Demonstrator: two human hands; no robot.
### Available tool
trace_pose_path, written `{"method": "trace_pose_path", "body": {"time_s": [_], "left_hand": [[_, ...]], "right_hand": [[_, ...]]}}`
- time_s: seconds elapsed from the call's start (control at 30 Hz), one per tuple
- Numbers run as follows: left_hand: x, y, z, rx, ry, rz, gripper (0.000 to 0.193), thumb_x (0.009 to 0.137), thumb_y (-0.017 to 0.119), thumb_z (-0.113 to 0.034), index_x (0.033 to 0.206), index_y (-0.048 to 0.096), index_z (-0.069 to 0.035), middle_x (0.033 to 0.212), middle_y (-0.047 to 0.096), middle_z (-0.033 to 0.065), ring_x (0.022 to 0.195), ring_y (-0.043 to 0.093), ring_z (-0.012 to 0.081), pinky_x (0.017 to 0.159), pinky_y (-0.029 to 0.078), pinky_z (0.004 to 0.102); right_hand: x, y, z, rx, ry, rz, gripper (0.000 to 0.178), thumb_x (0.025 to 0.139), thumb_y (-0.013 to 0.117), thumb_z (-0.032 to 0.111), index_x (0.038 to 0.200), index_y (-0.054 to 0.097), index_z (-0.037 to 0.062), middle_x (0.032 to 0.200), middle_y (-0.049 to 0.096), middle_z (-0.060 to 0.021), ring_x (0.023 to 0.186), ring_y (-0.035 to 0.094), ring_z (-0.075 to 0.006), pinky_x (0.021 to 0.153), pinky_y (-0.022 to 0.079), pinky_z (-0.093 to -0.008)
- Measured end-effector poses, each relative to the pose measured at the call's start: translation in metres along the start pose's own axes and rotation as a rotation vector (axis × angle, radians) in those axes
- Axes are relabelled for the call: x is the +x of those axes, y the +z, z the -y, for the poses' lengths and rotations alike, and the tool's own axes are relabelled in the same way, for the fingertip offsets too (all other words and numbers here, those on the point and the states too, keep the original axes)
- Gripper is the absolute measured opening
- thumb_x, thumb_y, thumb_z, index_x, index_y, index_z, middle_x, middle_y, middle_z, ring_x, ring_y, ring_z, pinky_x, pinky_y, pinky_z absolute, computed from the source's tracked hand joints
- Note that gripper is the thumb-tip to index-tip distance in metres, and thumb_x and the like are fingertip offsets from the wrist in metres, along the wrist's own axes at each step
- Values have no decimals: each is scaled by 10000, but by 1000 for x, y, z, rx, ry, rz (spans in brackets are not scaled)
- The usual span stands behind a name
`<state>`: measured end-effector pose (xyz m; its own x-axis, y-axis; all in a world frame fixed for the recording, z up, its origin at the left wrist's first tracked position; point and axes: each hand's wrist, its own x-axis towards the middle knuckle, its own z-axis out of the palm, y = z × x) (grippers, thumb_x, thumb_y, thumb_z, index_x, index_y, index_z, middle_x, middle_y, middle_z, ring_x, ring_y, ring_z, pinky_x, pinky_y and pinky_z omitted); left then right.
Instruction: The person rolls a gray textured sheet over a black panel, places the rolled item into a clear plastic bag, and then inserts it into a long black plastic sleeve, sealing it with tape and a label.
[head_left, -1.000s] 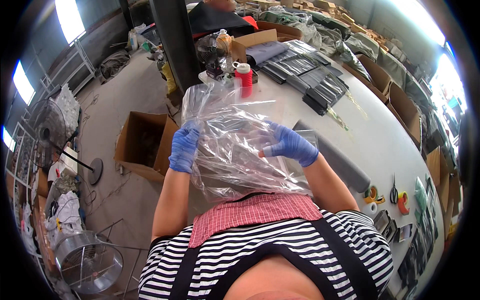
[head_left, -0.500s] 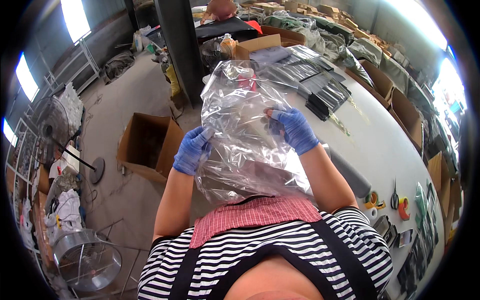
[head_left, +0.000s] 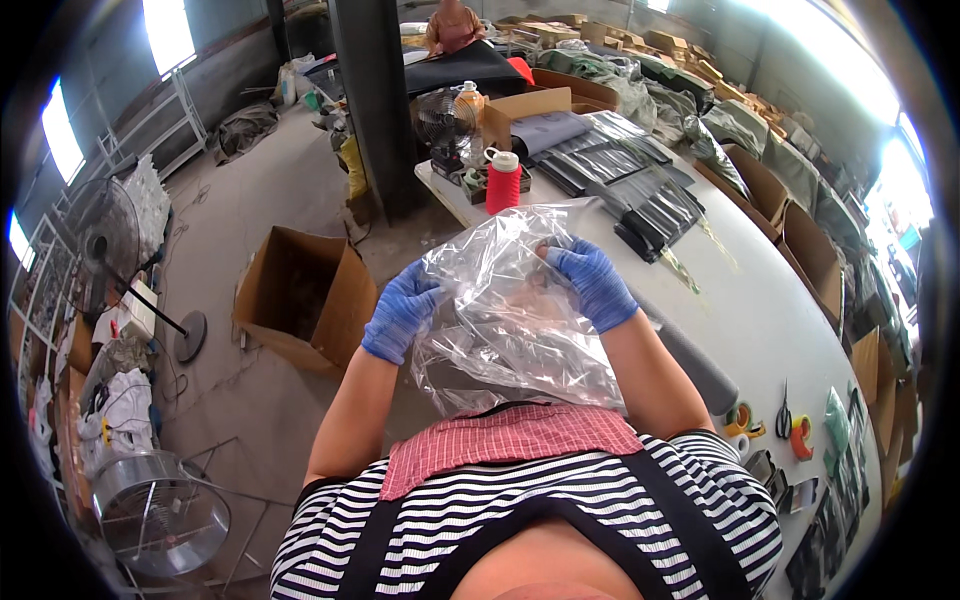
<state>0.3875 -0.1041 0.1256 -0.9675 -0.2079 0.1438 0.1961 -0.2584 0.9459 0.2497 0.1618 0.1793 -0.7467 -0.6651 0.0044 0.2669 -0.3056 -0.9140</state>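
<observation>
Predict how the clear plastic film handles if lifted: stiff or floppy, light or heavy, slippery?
Probably floppy: the clear plastic film crumples between the left hand and right hand. Likely light, since it looks thin and see-through. Possibly slippery, given its glossy highlights.

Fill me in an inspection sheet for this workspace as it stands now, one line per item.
Surface: pale table, bearing a grey roll and flat black packs.
Job's things: clear plastic, crumpled; sheet or bag, cannot tell.
Clutter: red bottle, scissors, orange tape roll.
Hands: left hand and right hand, blue-wrapped, both gripping the plastic.
Cables: thin cord on the floor near the standing fan.
Surroundings: open cardboard box on the floor, dark column, another person beyond.
</observation>
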Motion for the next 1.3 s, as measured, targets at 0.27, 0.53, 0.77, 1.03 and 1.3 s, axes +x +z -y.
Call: {"method": "trace_pose_path", "body": {"time_s": [0.27,0.53,0.77,1.03,1.3], "left_hand": [[-14,-5,-31,-55,50,-103,756,880,734,-65,1540,377,-159,869,585,-44,653,467,11,584,397,162],[-2,-13,-19,172,200,22,714,875,773,-98,1496,423,-48,973,646,-14,794,550,37,737,486,199],[-5,-2,-15,675,187,-27,418,914,715,-79,1309,594,-13,1007,696,51,819,568,91,783,511,250],[-7,26,-54,570,129,212,429,936,657,-21,1358,588,-53,977,668,1,862,582,67,814,501,231],[-31,-172,-69,1975,-384,-168,321,961,536,-193,1262,645,-158,1043,702,176,927,675,373,848,535,471]], "right_hand": [[5,4,11,-116,-118,-17,219,924,650,97,1108,650,-20,968,681,-65,884,685,-163,766,565,-280],[7,17,10,-198,-202,-68,226,920,693,147,1091,671,-1,907,691,-53,782,653,-123,698,532,-255],[21,-32,15,-899,-613,-348,843,844,793,337,1493,358,20,1263,607,-228,1109,637,-266,957,529,-378],[14,39,23,-1818,-52,418,569,876,730,404,1304,615,47,1159,701,-173,1091,661,-342,1006,494,-410],[47,-53,32,-1147,-320,-131,420,872,693,43,1267,590,-55,1147,686,-72,1046,608,-115,919,493,-262]]}}
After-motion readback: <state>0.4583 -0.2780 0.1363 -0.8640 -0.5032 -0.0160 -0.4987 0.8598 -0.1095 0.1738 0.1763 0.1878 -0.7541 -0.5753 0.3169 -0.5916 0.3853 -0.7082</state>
